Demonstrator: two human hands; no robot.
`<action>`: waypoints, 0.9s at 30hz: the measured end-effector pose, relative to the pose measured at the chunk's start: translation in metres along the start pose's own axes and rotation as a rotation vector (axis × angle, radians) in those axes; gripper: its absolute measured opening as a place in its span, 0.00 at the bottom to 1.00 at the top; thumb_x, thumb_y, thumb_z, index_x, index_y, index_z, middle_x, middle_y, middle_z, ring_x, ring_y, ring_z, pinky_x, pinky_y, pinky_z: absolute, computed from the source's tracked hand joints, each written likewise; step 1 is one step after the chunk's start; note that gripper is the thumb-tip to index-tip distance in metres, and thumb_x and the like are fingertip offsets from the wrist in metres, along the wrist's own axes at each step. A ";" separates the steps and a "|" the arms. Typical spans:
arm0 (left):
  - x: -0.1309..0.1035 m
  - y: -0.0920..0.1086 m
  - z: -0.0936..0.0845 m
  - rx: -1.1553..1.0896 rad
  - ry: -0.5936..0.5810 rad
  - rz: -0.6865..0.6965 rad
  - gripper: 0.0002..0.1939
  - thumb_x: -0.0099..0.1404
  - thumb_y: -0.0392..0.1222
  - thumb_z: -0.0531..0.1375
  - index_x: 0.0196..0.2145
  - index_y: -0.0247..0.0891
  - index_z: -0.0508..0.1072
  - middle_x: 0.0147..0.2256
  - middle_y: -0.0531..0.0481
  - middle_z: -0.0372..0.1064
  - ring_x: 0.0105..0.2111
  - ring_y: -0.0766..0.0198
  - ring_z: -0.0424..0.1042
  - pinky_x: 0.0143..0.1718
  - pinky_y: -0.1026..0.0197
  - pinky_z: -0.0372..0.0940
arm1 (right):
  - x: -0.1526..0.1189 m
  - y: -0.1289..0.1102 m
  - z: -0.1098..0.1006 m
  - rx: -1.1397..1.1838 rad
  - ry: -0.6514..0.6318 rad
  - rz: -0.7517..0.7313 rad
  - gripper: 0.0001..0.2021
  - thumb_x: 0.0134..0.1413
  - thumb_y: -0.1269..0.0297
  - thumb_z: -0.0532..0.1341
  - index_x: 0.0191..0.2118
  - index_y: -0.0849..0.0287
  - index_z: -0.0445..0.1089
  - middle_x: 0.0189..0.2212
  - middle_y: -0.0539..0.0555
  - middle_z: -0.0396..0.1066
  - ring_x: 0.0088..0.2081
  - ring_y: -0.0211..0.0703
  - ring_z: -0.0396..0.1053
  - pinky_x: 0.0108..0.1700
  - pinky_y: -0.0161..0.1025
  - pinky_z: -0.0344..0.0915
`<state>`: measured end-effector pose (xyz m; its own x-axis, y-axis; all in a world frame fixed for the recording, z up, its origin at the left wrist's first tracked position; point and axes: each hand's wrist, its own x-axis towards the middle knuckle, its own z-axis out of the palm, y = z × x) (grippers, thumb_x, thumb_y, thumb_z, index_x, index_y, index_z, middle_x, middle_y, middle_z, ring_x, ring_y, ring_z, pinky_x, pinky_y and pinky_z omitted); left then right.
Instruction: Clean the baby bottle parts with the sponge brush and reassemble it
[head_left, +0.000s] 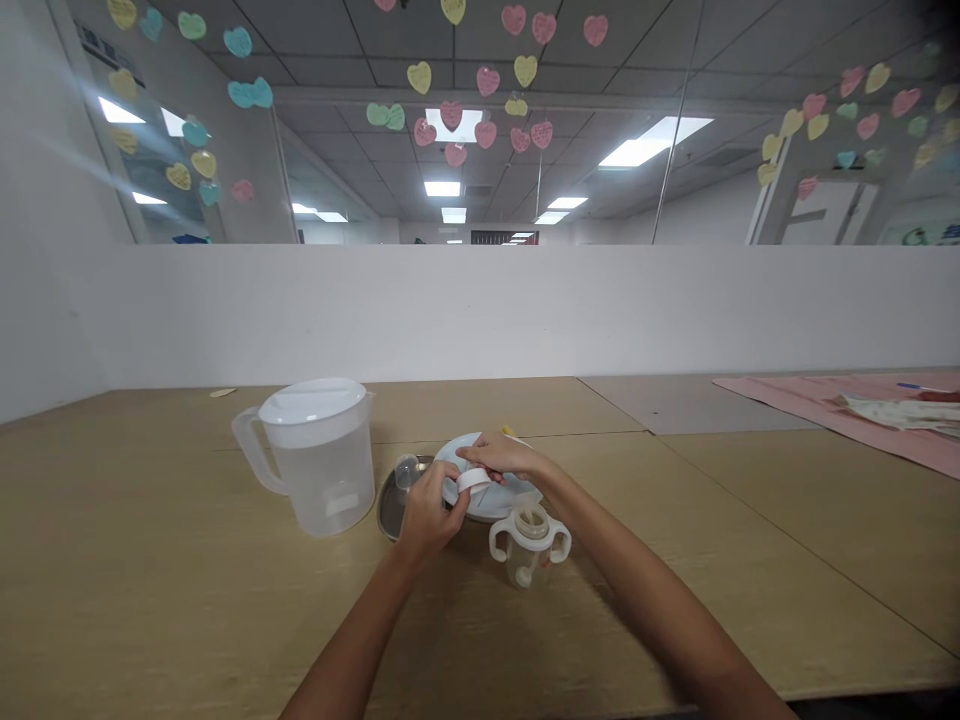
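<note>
L hand (pixel 430 510) fingers pinched on white bottle collar (pixel 474 480) — R hand (pixel 501 455) fingers curled beside it, can't tell what they grip. Collar's behind & left of two-handled baby bottle (pixel 529 548).

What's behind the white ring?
Behind the white ring, held in the left hand, shows a plate. What the ring and the right hand cover can't be seen.

A short, round, white plastic cap (pixel 473 481) is sitting tilted in the left fingers (pixel 435 485), the right fingers (pixel 487 455) crowding its far side.
</note>
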<state>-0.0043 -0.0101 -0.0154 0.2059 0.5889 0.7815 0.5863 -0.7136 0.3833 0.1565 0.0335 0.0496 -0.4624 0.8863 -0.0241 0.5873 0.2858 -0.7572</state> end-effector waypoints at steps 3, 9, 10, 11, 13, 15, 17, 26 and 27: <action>-0.001 0.000 0.000 0.008 0.040 0.022 0.02 0.58 0.40 0.54 0.29 0.40 0.64 0.28 0.49 0.68 0.31 0.61 0.68 0.35 0.62 0.61 | 0.002 0.003 0.004 0.012 -0.004 -0.066 0.24 0.56 0.52 0.52 0.14 0.60 0.58 0.07 0.45 0.55 0.12 0.31 0.54 0.22 0.31 0.55; -0.001 0.006 -0.002 -0.067 0.085 -0.051 0.04 0.59 0.41 0.54 0.31 0.39 0.66 0.31 0.49 0.70 0.32 0.62 0.69 0.36 0.62 0.61 | 0.005 0.006 0.003 0.054 0.035 -0.136 0.24 0.55 0.47 0.52 0.18 0.61 0.62 0.11 0.46 0.59 0.15 0.32 0.58 0.21 0.31 0.57; -0.001 0.007 -0.002 -0.081 0.086 -0.078 0.05 0.60 0.42 0.54 0.32 0.39 0.66 0.31 0.49 0.70 0.32 0.62 0.69 0.36 0.63 0.61 | 0.005 0.005 0.002 0.093 0.040 -0.144 0.22 0.54 0.47 0.54 0.21 0.62 0.64 0.13 0.47 0.60 0.16 0.33 0.59 0.20 0.31 0.57; -0.001 0.008 -0.001 -0.094 0.093 -0.107 0.06 0.61 0.43 0.54 0.32 0.39 0.66 0.31 0.50 0.70 0.32 0.63 0.69 0.36 0.63 0.61 | 0.004 0.004 0.001 0.144 0.032 -0.158 0.20 0.52 0.48 0.56 0.23 0.62 0.65 0.16 0.47 0.62 0.18 0.34 0.61 0.19 0.30 0.57; -0.002 0.010 0.001 -0.128 0.122 -0.175 0.08 0.61 0.46 0.55 0.33 0.38 0.66 0.30 0.50 0.69 0.31 0.63 0.68 0.35 0.63 0.62 | 0.001 0.002 -0.002 0.257 -0.037 -0.191 0.18 0.49 0.48 0.60 0.28 0.62 0.67 0.21 0.48 0.64 0.23 0.35 0.63 0.19 0.30 0.59; -0.003 0.009 0.003 -0.181 0.155 -0.253 0.10 0.61 0.48 0.55 0.33 0.37 0.66 0.30 0.51 0.70 0.30 0.63 0.69 0.34 0.63 0.62 | -0.002 0.000 -0.005 0.355 -0.118 -0.204 0.18 0.46 0.49 0.62 0.29 0.62 0.69 0.24 0.49 0.65 0.26 0.36 0.64 0.20 0.30 0.60; -0.002 0.008 0.005 -0.240 0.166 -0.311 0.11 0.62 0.49 0.55 0.34 0.37 0.66 0.30 0.51 0.70 0.31 0.63 0.69 0.33 0.62 0.63 | -0.003 -0.001 -0.005 0.422 -0.149 -0.197 0.18 0.45 0.48 0.63 0.29 0.62 0.69 0.24 0.50 0.66 0.27 0.36 0.63 0.21 0.30 0.60; 0.003 0.007 0.000 -0.216 0.128 -0.095 0.14 0.64 0.45 0.54 0.45 0.39 0.68 0.43 0.46 0.69 0.43 0.61 0.68 0.45 0.58 0.62 | 0.004 0.007 -0.003 0.383 -0.196 -0.198 0.17 0.47 0.50 0.62 0.30 0.63 0.71 0.23 0.49 0.65 0.26 0.34 0.62 0.22 0.29 0.61; 0.003 0.007 -0.001 -0.197 0.122 -0.066 0.13 0.64 0.44 0.54 0.45 0.39 0.69 0.43 0.46 0.70 0.43 0.61 0.68 0.45 0.58 0.62 | 0.004 0.008 -0.003 0.379 -0.184 -0.186 0.16 0.47 0.51 0.62 0.30 0.63 0.71 0.23 0.49 0.65 0.26 0.34 0.62 0.22 0.29 0.61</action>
<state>0.0000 -0.0134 -0.0097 0.0688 0.5952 0.8006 0.4292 -0.7422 0.5148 0.1616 0.0404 0.0458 -0.6678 0.7430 0.0454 0.2145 0.2505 -0.9441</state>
